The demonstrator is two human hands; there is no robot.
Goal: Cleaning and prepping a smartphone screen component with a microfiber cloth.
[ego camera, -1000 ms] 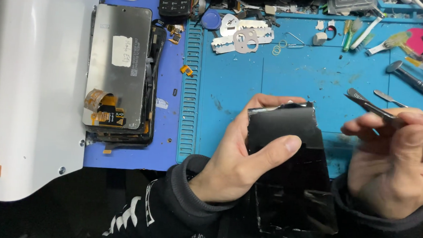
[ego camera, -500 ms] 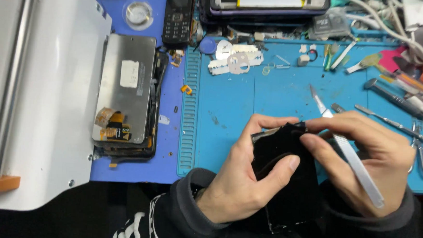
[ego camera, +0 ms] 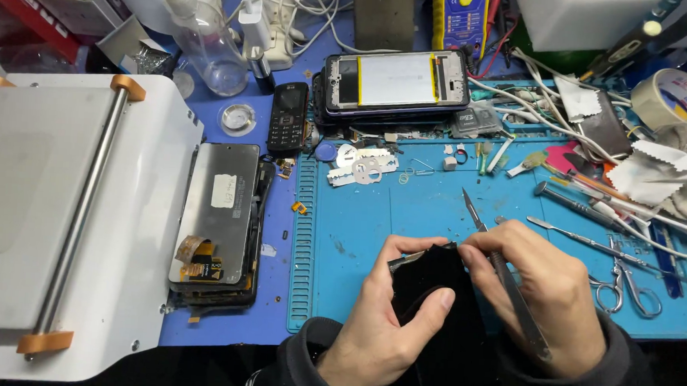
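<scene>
We judge the prying step in hand: our left hand (ego camera: 383, 328) clamps the black phone screen (ego camera: 440, 300) at the blue mat's (ego camera: 357, 225) near edge, while our right hand (ego camera: 542, 297) grips tweezers (ego camera: 504, 272), wanting gentle leverage next.

A white machine (ego camera: 60, 225) with a steel roller bar takes up the left of the bench, with a detached screen panel (ego camera: 218, 214) lying just beside it. Further back, an opened phone (ego camera: 396, 82) rests by a small black keypad handset (ego camera: 288, 118). Scissors (ego camera: 624, 288) and a tape roll (ego camera: 674, 97) lie to the right on the blue mat (ego camera: 429, 213).
</scene>
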